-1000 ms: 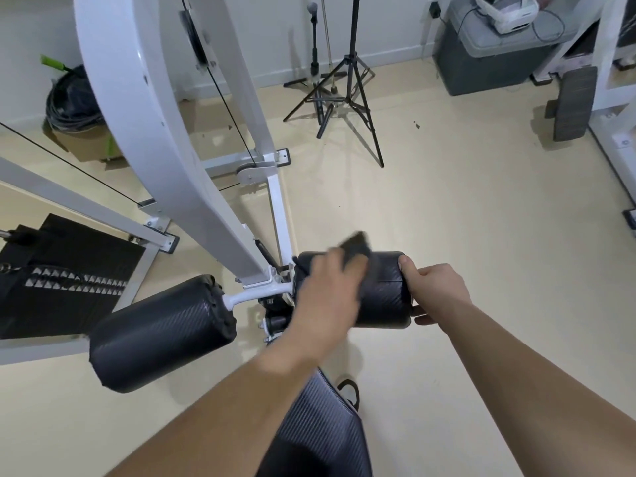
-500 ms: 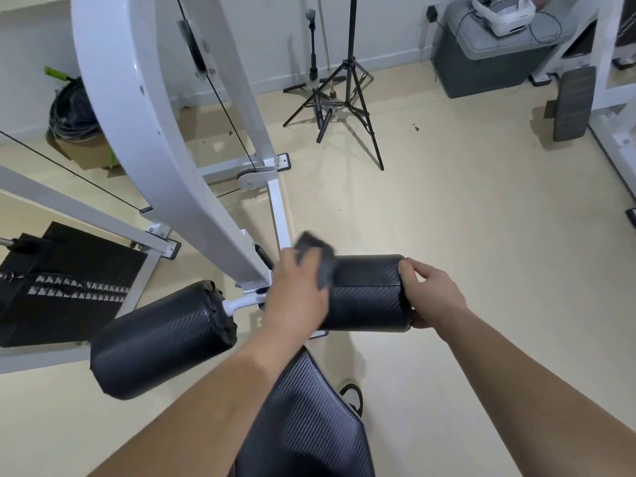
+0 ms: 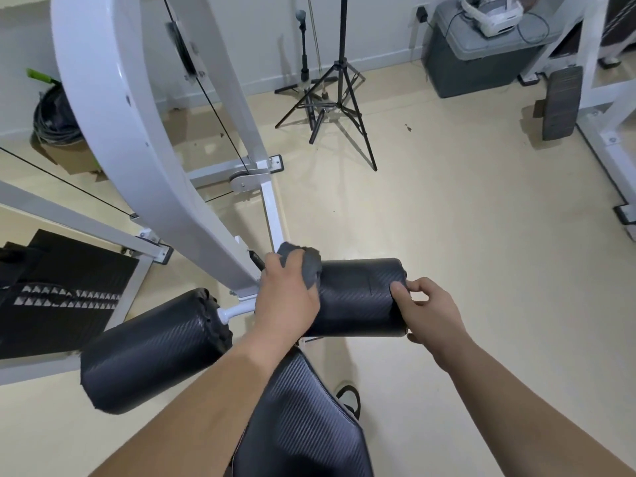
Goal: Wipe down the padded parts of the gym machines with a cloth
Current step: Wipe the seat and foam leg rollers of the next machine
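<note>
Wiping goes best if the left hand (image 3: pixel 289 301), bunching the cloth (image 3: pixel 304 266), presses around the roller pad (image 3: pixel 358 297) while the right hand (image 3: pixel 428 313) grips its end.

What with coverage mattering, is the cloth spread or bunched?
Bunched: the cloth bulges in crumpled folds from the left hand at one end of the pad.
</note>
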A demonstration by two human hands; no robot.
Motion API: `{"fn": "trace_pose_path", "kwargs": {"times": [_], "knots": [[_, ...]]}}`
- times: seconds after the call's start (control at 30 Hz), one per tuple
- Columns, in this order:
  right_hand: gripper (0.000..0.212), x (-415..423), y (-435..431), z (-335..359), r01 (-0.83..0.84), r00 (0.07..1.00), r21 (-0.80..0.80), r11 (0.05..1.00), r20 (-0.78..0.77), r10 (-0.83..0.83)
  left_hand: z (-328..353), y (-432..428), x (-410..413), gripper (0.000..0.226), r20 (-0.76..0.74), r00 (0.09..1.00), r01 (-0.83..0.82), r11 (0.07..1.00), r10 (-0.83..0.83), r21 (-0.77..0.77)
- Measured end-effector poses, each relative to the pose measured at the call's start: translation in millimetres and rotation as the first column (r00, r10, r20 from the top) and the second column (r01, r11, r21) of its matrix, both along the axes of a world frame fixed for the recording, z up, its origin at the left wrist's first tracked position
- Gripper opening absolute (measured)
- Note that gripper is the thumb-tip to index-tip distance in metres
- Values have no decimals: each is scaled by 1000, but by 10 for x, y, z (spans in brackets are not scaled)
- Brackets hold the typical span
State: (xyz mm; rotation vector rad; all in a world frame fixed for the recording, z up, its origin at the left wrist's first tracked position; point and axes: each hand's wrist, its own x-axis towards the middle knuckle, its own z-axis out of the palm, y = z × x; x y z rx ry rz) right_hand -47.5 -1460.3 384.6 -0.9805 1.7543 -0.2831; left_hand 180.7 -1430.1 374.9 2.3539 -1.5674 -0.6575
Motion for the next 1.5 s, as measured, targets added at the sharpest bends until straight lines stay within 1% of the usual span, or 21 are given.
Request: {"fn": "trace_pose_path", "kwargs": {"times": [0.03, 0.07, 0.13, 0.2, 0.3, 0.37, 0.43, 0.5, 0.63, 0.73, 0.83, 0.9, 0.93, 1.03, 1.07, 1.13, 1.2, 1.3, 1.4, 1.47, 1.5], "knots": [[25, 12, 1, -45, 9, 1000, -14, 1000, 0, -9, 13, -76, -97, 43, -17, 1000, -16, 1000, 16, -2], [23, 20, 9, -73, 15, 1000, -26, 1000, 3, -15, 45, -135, -254, 38, -42, 999, 34, 999, -35, -21], [16, 29, 9, -87, 24, 1000, -41, 999, 21, -23, 122, -175, -671, 33, -77, 972, 219, 973, -224, -71], [16, 4, 10, -96, 45, 997, -10, 999, 61, -44, 179, -151, -967, 40, -115, 924, 363, 931, -365, -40], [18, -46, 23, -118, 54, 997, 10, 999, 47, -54, 154, -171, -761, 50, -111, 893, 434, 900, -437, -50], [17, -61, 26, -118, 57, 997, -4, 998, 47, -57, 60, -201, -370, 43, -40, 926, 374, 926, -376, -50], [17, -48, 32, -117, 39, 998, -23, 999, 46, -38, -42, -268, 15, 43, 9, 987, 162, 986, -162, 46], [17, -36, 44, -118, 34, 999, -44, 998, 43, -32, -49, -306, 79, 45, 18, 998, 66, 991, -68, 116], [8, 7, 166, -82, 57, 997, -91, 994, 52, -52, 47, -67, -359, 43, -13, 967, 255, 967, -255, -12], [6, -19, 273, -26, 27, 998, -33, 999, 66, -25, 54, 252, -330, 61, 1, 944, 330, 942, -331, 70], [39, -60, 187, 39, -10, 1000, 2, 1000, 10, 10, 72, 497, -322, 64, 31, 933, 353, 928, -359, 118], [69, -34, 102, 62, 4, 1000, 27, 1000, 26, -4, 89, 625, -340, 62, -32, 933, 360, 921, -359, 149], [67, -8, 86, 61, 15, 997, 30, 999, 72, -17, 77, 697, -318, 61, -71, 934, 358, 919, -351, 165], [17, 45, 118, -47, -5, 995, -51, 999, 96, 10, 59, 800, -192, 65, -107, 963, 258, 960, -246, 111], [11, 51, 133, -88, -14, 996, -83, 996, 89, 22, 36, 765, -176, 66, -90, 977, 200, 978, -194, 56], [23, 42, 141, -129, -63, 994, -113, 992, 81, 73, 2, 560, -250, 62, -69, 995, 72, 996, -76, -59], [30, 22, 105, -140, -106, 992, -102, 989, 63, 112, 20, 269, -475, 55, -69, 997, 19, 995, -25, -97], [16, -12, 17, -133, -129, 990, -75, 989, 44, 133, 58, 23, -827, 50, 3, 969, 248, 963, -249, -103], [23, -43, -5, -105, -152, 986, -43, 987, 59, 154, 31, -5, -642, 52, -10, 874, 483, 869, -487, -106], [32, -51, 27, -78, -156, 985, -37, 987, 63, 158, 32, -72, -280, 52, 21, 903, 430, 902, -429, -33], [36, -45, 64, -70, -145, 987, -39, 989, 63, 147, 15, -117, -84, 51, 33, 952, 304, 952, -305, 27]]}}
